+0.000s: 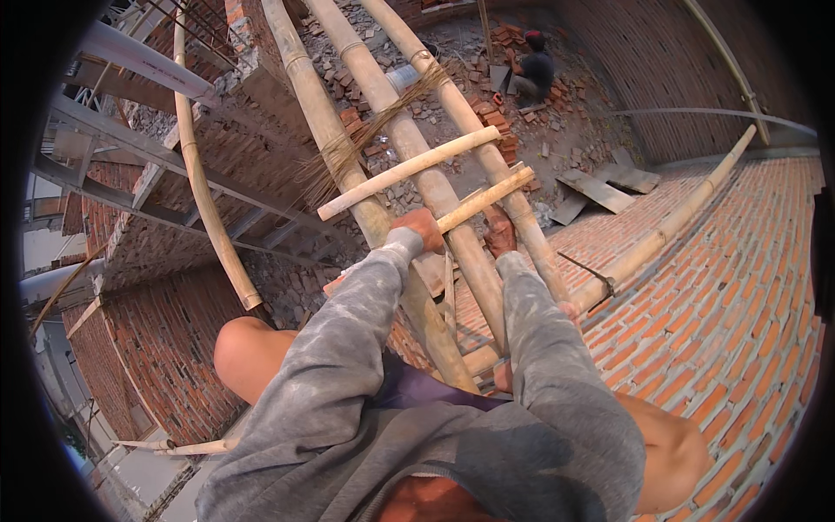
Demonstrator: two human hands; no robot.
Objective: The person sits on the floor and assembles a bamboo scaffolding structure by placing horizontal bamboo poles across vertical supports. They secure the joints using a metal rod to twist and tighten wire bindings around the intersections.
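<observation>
Three long bamboo poles run side by side away from me: a left pole (315, 113), a middle pole (400, 130) and a right pole (470, 122). Two short wooden sticks lie across them, a farther stick (409, 172) and a nearer stick (487, 198). My left hand (421, 230) is closed around the left end of the nearer stick, over the gap between the left and middle poles. Between the middle and right poles, my right hand (499, 231) is curled just below the same stick; what its fingers hold is hidden. A bundle of thin brown strips (361, 139) lies over the poles beyond.
Far below, a person (535, 71) crouches among bricks and rubble. A brick wall (713, 287) rises at right, with a bamboo pole (670, 230) along it and a dark metal hook tool (602, 280). At left are a metal ladder (156, 165) and another bamboo pole (198, 174).
</observation>
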